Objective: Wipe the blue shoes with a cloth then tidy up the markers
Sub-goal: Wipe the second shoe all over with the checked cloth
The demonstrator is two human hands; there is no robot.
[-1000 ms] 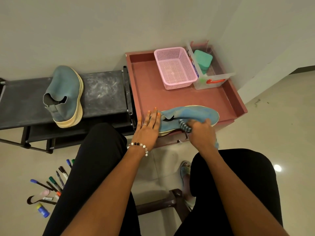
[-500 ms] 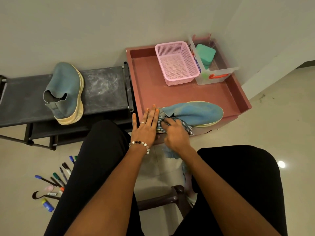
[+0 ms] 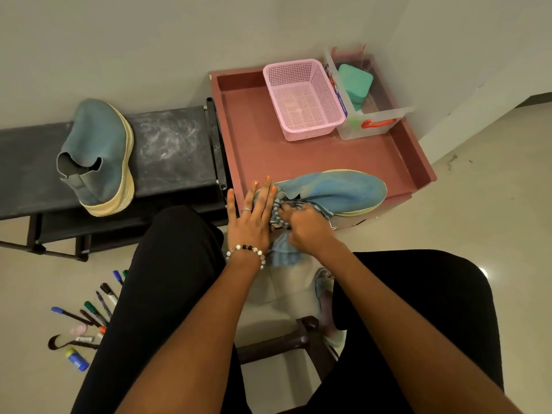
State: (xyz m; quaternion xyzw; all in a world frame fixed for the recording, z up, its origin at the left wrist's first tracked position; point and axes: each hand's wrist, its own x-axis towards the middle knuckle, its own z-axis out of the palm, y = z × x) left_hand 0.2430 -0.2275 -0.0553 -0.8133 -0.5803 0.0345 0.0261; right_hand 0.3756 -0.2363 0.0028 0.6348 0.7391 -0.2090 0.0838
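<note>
Left hand (image 3: 254,218): laid flat, fingers straight, on the blue shoe (image 3: 334,191).
Right hand (image 3: 304,231): fingers curled round the cloth (image 3: 280,252), pressed to the shoe.

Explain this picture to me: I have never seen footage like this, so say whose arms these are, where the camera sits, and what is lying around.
No machine here: a person wears a camera on the head, looking down at their own arms and knees. The left hand lies flat against the heel of a blue shoe in a reddish tray. The right hand grips a striped cloth at that shoe. The second blue shoe sits on a black rack. In the tray stand a pink basket and a clear box. Markers lie on the floor.
</note>
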